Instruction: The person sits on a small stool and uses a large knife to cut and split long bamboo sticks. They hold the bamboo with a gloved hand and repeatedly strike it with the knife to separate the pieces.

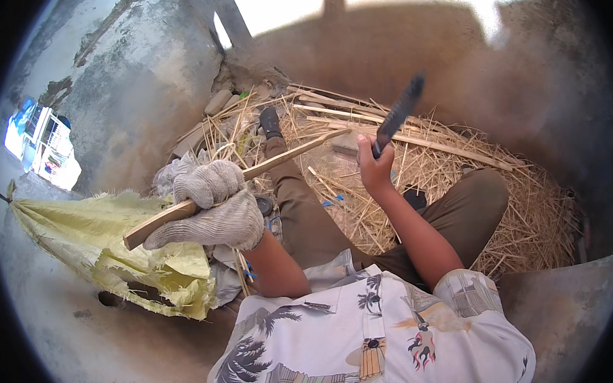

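My left hand [211, 208], in a knitted off-white glove, is closed round a long flat strip of split bamboo [288, 154]. The strip slants up to the right, its near end poking out past the glove on the left. My bare right hand [375, 166] grips a dark-bladed knife [400, 113] by its lower end, the blade pointing up and to the right. The knife is apart from the strip, just right of its far end. My fingers hide most of the knife's handle.
Shavings and thin splints [525, 195] heap up around my legs, with longer bamboo strips [448, 147] lying across them. A torn yellow sack [138, 247] lies at my left. Behind stands a rough wall [410, 50]; a hole in the left wall [143, 62] shows daylight.
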Demonstrator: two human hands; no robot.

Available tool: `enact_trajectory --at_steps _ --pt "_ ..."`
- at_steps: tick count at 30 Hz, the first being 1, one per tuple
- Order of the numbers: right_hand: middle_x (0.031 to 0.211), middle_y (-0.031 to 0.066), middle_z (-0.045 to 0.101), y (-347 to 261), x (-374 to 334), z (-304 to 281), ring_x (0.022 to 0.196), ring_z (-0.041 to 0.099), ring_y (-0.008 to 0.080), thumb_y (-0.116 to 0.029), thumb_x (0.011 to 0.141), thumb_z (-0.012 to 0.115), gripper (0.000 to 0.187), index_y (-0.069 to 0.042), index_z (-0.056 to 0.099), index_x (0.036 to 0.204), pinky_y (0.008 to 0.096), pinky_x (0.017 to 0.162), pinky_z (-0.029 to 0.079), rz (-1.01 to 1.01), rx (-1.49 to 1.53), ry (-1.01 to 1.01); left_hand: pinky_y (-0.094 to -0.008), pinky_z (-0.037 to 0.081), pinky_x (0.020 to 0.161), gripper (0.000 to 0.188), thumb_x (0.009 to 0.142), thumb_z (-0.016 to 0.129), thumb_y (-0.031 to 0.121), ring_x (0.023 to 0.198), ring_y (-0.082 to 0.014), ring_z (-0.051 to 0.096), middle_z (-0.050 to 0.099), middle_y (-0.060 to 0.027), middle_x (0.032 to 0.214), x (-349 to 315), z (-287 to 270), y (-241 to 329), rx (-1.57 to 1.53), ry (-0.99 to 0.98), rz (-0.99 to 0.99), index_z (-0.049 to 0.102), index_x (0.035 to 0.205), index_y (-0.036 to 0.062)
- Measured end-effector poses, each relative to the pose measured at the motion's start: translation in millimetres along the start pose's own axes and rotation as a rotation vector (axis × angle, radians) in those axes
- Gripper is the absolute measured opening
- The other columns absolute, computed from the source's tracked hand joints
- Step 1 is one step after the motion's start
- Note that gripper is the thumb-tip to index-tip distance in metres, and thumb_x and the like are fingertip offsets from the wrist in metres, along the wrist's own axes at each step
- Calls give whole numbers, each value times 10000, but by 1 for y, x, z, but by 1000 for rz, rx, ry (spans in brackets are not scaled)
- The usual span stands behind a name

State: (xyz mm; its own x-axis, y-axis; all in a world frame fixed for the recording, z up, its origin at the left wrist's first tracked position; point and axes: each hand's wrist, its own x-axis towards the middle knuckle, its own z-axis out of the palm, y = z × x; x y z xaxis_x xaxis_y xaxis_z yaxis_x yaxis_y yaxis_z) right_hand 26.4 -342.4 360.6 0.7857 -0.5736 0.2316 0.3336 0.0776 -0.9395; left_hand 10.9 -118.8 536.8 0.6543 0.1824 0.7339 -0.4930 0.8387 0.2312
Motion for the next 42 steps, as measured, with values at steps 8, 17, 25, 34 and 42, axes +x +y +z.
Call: enact_trajectory --at_steps 8,17,25,34,42 --pt "584 115 585 83 -19 -16 460 579 237 -233 803 619 285 27 612 686 400 429 423 800 -497 -179 -310 203 422 854 696 345 989 408 -136 229 285 12 481 2 -10 9 -62 -276 -147 327 547 149" --pt "502 20 442 94 -44 -1 403 451 179 -136 803 642 232 -24 517 643 346 401 352 531 -117 -84 -307 218 432 820 730 378 959 416 -130 233 289 23 485 -4 -11 -2 -95 -248 -126 343 566 157" --pt "545 25 517 35 6 -9 444 466 127 -240 852 647 299 -29 553 663 308 438 354 387 -79 -156 -300 158 437 808 730 458 932 433 -115 195 235 27 492 1 -13 11 -17 -109 -116 327 566 153" --pt "549 107 541 69 -29 3 438 542 268 -225 827 561 307 51 571 692 412 427 424 733 -520 -294 -289 162 403 847 675 333 998 394 -116 176 237 38 466 2 -31 7 -29 28 -48 352 580 157" --pt "533 6 447 -1 -19 12 448 426 133 -286 900 627 368 -8 530 678 328 470 360 -24 296 42 -280 160 410 839 659 368 997 411 -106 173 224 46 473 2 -22 7 -26 -48 -74 305 562 166"
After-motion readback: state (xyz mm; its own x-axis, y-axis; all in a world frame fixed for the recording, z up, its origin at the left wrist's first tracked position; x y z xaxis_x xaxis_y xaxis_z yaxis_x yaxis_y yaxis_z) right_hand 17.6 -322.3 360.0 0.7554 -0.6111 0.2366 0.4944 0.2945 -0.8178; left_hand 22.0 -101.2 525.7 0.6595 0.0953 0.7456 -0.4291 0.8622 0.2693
